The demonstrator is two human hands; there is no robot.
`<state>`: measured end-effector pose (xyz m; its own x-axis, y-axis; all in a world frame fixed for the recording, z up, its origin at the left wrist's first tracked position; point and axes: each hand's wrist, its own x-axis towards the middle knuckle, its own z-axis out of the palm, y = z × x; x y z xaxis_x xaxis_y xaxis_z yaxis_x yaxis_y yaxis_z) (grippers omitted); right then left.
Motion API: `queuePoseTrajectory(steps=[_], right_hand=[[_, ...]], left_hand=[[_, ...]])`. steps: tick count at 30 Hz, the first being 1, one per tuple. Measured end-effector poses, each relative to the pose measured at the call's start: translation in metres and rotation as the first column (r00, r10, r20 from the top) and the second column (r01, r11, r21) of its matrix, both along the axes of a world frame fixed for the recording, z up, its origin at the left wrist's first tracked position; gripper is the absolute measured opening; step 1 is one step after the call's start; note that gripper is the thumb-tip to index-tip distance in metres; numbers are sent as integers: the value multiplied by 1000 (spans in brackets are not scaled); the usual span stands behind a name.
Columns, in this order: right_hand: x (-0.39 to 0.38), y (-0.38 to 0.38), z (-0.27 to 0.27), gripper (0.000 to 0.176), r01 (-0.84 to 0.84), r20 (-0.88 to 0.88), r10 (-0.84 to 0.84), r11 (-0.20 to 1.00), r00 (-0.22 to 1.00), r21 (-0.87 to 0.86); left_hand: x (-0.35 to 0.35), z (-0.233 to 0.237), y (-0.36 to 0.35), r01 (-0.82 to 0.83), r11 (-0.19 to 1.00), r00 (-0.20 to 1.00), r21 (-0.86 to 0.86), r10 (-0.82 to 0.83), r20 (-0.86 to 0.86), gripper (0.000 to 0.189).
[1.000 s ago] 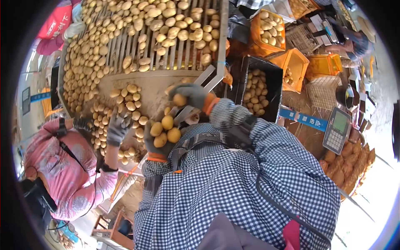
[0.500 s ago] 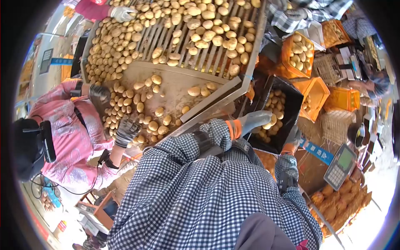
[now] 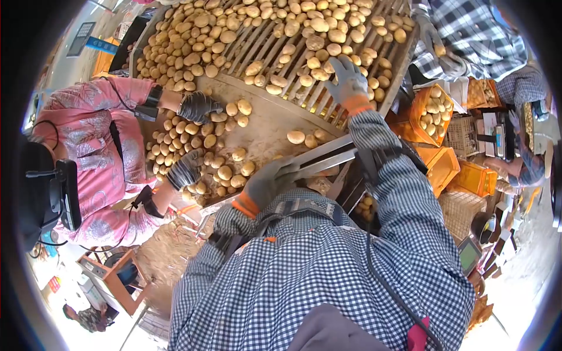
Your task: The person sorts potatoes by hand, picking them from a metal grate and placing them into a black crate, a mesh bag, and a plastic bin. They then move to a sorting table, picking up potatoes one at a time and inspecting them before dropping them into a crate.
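My right hand (image 3: 349, 85), in a grey glove with an orange cuff, reaches over the slatted grate (image 3: 295, 88). Its fingers are apart beside several loose potatoes (image 3: 319, 74), and I see nothing held in it. Lower down, my left hand (image 3: 272, 184) in a matching glove lies at the metal rail (image 3: 328, 153) along the near edge of the table. Its fingers stretch out toward the rail's end, and whether they press on it is hard to tell. A few potatoes (image 3: 296, 137) rest on the flat metal board just beyond.
A person in pink (image 3: 111, 169) stands at left, with dark gloved hands among potatoes (image 3: 175, 140). At upper right another person's gloved hand (image 3: 430, 38) shows beside a checked sleeve. Orange crates (image 3: 436, 114) stand at right. My forearm partly covers a container of potatoes (image 3: 366, 207).
My right hand has moved from the black-lined container up to the grate. My left hand has left the potatoes there and come to the rail. The view has shifted, and the co-worker's hands moved.
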<state>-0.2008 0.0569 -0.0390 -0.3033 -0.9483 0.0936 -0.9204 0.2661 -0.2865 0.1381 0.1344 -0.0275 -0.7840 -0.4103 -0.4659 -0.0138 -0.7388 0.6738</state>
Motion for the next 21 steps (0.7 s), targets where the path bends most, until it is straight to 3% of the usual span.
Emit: queuePoseTrajectory(steps=[1, 4, 6, 7, 10, 11, 14, 16, 18, 19, 20, 21], right_hand=[[1, -20, -15, 64, 49, -42, -47, 997, 998, 55], [25, -42, -21, 67, 159, -176, -121, 963, 977, 217], [25, -39, -44, 62, 212, -87, -205, 974, 975, 83], [25, -33, -50, 56, 212, 71, -214, 976, 974, 42], [24, -14, -60, 50, 75, 95, -66, 994, 993, -85], [25, -6, -62, 56, 23, 69, -18, 997, 997, -75], [45, 10, -72, 55, -31, 118, 31, 1000, 993, -4], [70, 18, -61, 52, -37, 191, 30, 999, 981, 31], [83, 31, -48, 47, -125, 482, 114, 992, 869, -10], [82, 33, -41, 43, -198, 481, 206, 978, 852, -69], [78, 35, -35, 43, -186, 480, 192, 981, 856, -61], [73, 36, -29, 41, -69, 499, 142, 984, 855, -162]], left_hand=[[9, 5, 0, -168, 930, 986, 327, 153, 73, 47], [32, 9, 8, -294, 885, 953, 360, 241, 184, 49], [44, -3, 11, -304, 868, 953, 393, 280, 120, 50], [49, -10, 14, -311, 856, 947, 413, 317, 57, 51], [42, -7, 4, -309, 879, 948, 363, 313, 48, 52], [38, -11, 0, -321, 865, 945, 386, 319, 70, 53], [28, -10, -16, -284, 880, 952, 380, 306, 3, 52], [20, -7, -25, -295, 868, 952, 400, 302, 46, 52], [12, -12, -31, -294, 856, 954, 425, 288, 81, 52], [10, -17, -32, -282, 867, 958, 412, 278, 70, 53], [7, -19, -32, -268, 877, 962, 398, 266, 60, 54], [5, -20, -32, -256, 879, 965, 401, 255, 58, 54]])
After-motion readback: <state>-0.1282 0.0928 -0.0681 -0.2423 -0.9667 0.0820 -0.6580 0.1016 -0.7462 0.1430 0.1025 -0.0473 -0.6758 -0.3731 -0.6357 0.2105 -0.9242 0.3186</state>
